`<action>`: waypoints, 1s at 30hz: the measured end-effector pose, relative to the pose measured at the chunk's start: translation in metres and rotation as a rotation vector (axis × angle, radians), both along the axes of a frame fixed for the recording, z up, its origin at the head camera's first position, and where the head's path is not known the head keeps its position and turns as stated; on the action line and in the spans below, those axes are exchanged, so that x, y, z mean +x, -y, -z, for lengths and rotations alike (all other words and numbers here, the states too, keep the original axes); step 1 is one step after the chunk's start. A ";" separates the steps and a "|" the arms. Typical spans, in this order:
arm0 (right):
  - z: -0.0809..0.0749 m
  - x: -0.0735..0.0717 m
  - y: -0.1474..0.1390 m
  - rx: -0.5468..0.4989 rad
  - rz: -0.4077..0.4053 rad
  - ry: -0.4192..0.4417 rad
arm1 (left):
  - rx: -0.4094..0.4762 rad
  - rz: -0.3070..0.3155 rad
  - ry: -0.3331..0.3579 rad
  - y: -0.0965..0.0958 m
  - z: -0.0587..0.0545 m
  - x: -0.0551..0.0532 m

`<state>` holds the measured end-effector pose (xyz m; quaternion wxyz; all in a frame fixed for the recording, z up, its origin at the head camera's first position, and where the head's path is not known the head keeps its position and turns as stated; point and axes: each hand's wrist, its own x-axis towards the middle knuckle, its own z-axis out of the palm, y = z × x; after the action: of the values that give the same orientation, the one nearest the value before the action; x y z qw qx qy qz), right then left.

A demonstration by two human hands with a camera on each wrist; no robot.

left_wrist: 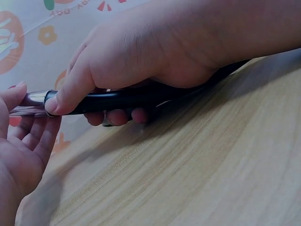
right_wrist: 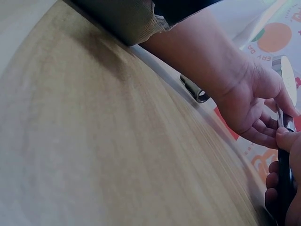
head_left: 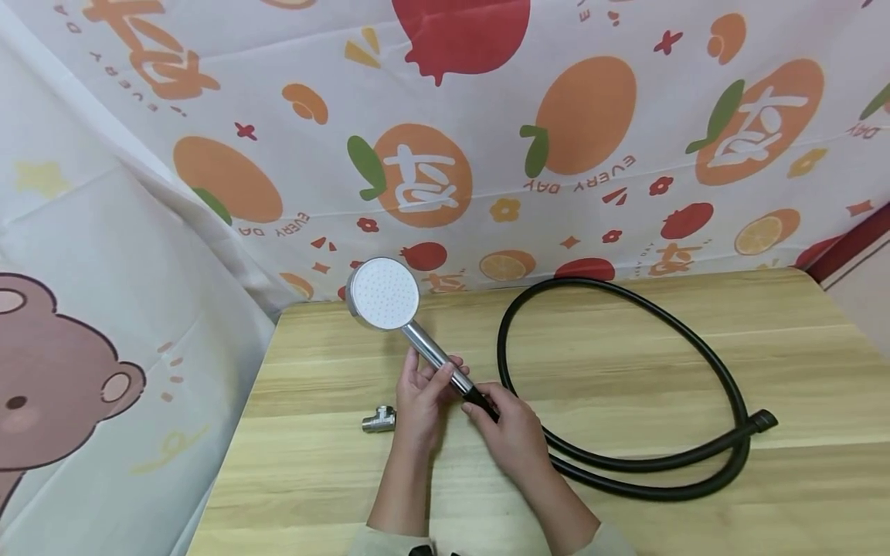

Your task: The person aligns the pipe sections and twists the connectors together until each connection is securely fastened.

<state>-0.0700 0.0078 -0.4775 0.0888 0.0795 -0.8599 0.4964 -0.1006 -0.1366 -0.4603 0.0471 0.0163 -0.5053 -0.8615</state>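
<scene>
A chrome shower head (head_left: 385, 293) with a white round face tilts up to the left above the table. My left hand (head_left: 420, 398) holds its silver handle (head_left: 427, 345), thumb on top and fingers beneath. At the handle's lower end my right hand (head_left: 516, 432) grips the black end of a shower hose (head_left: 723, 371). In the left wrist view the hose end (left_wrist: 113, 102) meets the silver handle, the right thumb at the joint. How far they are joined is hidden. The rest of the hose loops over the table to the right.
A small metal pipe fitting (head_left: 378, 419) lies left of my left forearm on the wooden table (head_left: 313, 479). The hose's free end (head_left: 763, 420) rests across its own loop at the right. A fruit-print cloth (head_left: 487, 154) hangs behind the table, a bear-print cloth (head_left: 56, 371) at the left.
</scene>
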 end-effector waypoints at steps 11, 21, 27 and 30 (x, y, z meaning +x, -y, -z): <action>-0.003 0.001 -0.001 -0.035 -0.015 0.008 | 0.006 0.018 -0.012 0.002 0.000 0.000; -0.004 -0.001 -0.002 -0.094 -0.021 0.056 | 0.017 0.008 -0.014 0.002 -0.001 0.001; -0.004 -0.001 -0.001 -0.115 -0.005 0.022 | 0.004 0.001 -0.004 0.001 -0.001 0.001; -0.002 -0.001 0.000 -0.122 0.007 -0.013 | -0.004 0.002 0.004 0.002 0.000 0.001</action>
<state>-0.0711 0.0079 -0.4754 0.1009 0.0741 -0.8276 0.5472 -0.0994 -0.1382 -0.4600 0.0453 0.0175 -0.5073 -0.8604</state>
